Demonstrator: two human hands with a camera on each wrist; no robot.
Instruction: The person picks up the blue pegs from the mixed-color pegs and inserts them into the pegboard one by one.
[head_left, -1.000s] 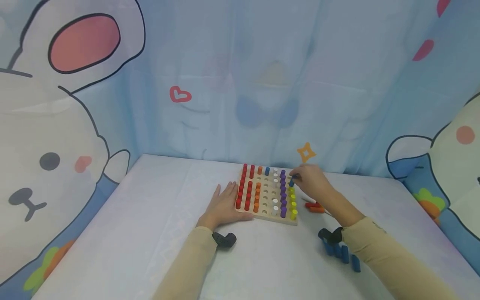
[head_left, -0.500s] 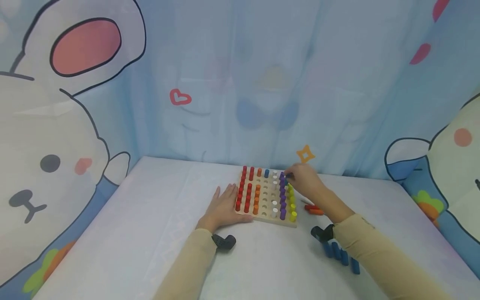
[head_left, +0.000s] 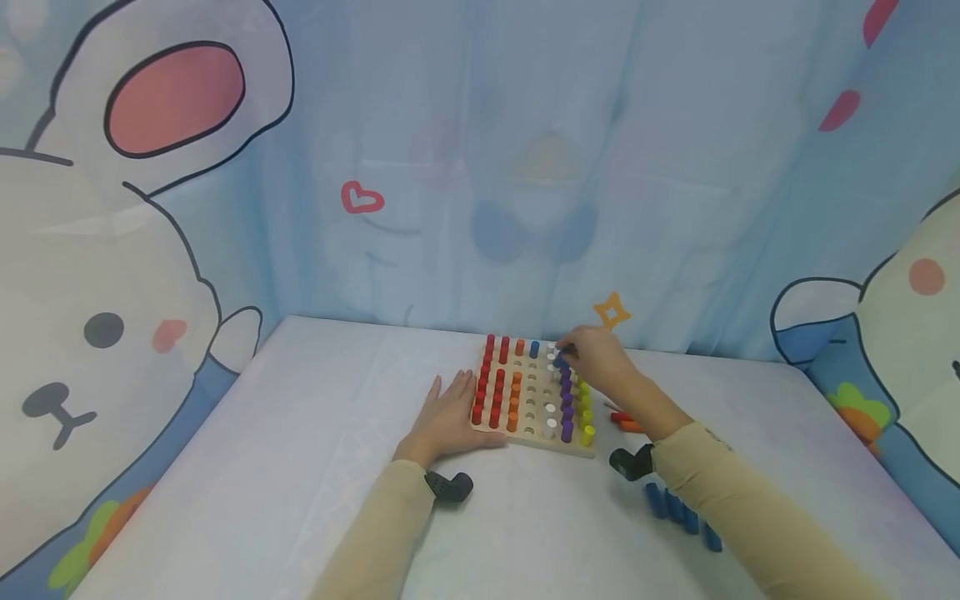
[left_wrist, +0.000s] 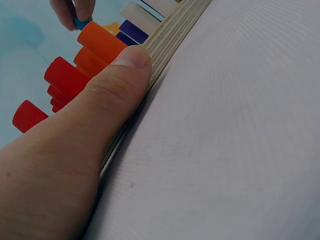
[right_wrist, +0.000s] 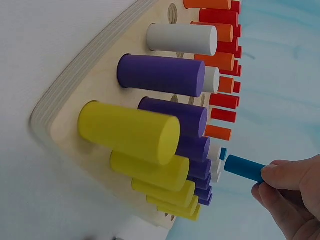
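A wooden pegboard stands on the table with rows of red, orange, white, purple and yellow pegs upright in its holes. My left hand lies at its left side with fingers outstretched; in the left wrist view the thumb rests along the board's front edge. Between thumb and fingertips, my right hand pinches a blue peg above the far right part of the board, clear of the holes. One blue peg sits in the back row. The column in front of it shows bare holes.
Several loose blue pegs lie on the table near the right forearm. Loose red and orange pegs lie just right of the board, partly hidden by that arm. A printed curtain hangs behind the table.
My right hand has moved left with the blue peg, from over the yellow column to near the purple and white columns. My left hand has stayed at the board's side.
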